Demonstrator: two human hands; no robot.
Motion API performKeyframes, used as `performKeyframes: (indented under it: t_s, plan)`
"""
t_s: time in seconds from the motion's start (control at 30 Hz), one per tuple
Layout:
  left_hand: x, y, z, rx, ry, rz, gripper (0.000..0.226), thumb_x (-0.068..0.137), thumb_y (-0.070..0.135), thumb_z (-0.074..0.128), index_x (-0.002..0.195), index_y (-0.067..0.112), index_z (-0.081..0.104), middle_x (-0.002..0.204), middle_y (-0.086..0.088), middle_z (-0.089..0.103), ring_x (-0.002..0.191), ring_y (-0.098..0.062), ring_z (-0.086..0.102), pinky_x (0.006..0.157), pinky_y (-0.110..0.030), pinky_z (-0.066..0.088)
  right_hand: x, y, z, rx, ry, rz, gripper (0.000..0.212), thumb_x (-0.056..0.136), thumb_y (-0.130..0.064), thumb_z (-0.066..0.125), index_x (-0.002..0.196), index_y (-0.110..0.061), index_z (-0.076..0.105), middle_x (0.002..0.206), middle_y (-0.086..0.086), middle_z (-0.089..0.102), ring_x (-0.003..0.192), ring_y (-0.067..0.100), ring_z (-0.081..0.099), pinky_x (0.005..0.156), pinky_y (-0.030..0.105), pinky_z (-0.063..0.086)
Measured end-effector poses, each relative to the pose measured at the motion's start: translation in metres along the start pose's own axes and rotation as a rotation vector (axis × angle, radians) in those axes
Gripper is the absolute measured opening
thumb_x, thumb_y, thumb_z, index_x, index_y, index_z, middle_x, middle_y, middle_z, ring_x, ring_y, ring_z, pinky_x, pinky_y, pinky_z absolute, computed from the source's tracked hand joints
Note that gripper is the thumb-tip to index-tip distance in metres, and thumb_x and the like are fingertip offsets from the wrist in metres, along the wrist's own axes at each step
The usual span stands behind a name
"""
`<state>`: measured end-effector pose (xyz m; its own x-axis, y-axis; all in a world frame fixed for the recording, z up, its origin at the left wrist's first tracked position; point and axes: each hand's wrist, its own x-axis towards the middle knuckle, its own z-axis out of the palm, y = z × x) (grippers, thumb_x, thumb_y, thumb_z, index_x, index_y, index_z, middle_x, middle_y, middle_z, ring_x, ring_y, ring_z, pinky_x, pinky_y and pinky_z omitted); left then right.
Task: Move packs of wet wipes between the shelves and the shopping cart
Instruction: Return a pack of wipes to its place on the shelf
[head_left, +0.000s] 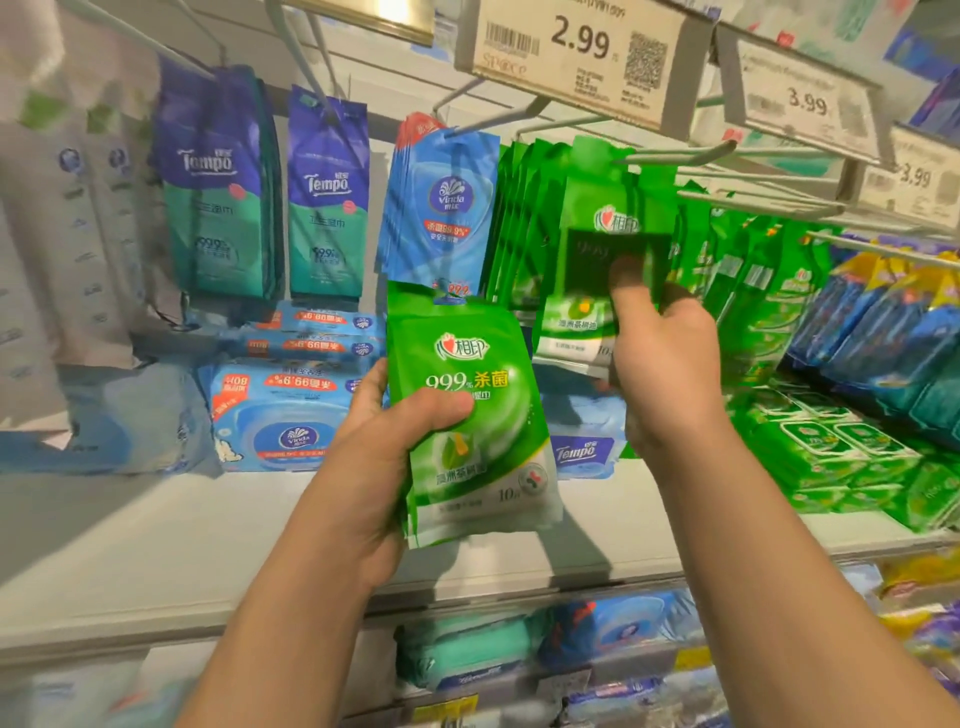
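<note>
My left hand (382, 457) grips a green pack of wet wipes (480, 415) in front of the shelf, thumb across its front; more than one pack seems stacked in that grip. My right hand (665, 374) pinches another green pack (587, 270) that hangs at the front of a metal peg (675, 156), thumb on its dark label. Behind it hang several more green packs (514, 228) on the same hooks. The shopping cart is out of view.
Blue Vinda packs (447, 208) and blue-green Tempo packs (218, 197) hang to the left. Boxed Vinda wipes (280, 415) and green multipacks (831, 452) lie on the grey shelf (208, 530). Price tags (576, 57) jut out overhead. Lower shelves hold more packs.
</note>
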<state>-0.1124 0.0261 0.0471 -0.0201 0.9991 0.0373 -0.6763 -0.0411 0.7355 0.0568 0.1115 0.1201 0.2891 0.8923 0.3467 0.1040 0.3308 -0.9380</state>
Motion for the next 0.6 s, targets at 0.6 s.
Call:
performKeyframes:
  t_s: [0.6]
  plan:
    - [-0.014, -0.007, 0.008, -0.008, 0.013, 0.024, 0.077, 0.065, 0.010, 0.073, 0.140, 0.014, 0.054, 0.120, -0.019, 0.073, 0.089, -0.035, 0.073, 0.074, -0.050, 0.063, -0.049, 0.030, -0.016, -0.047, -0.101, 0.214, 0.037, 0.091, -0.051, 0.066, 0.102, -0.016, 0.060, 0.080, 0.003, 0.059, 0.064, 0.018, 0.053, 0.058, 0.030, 0.040]
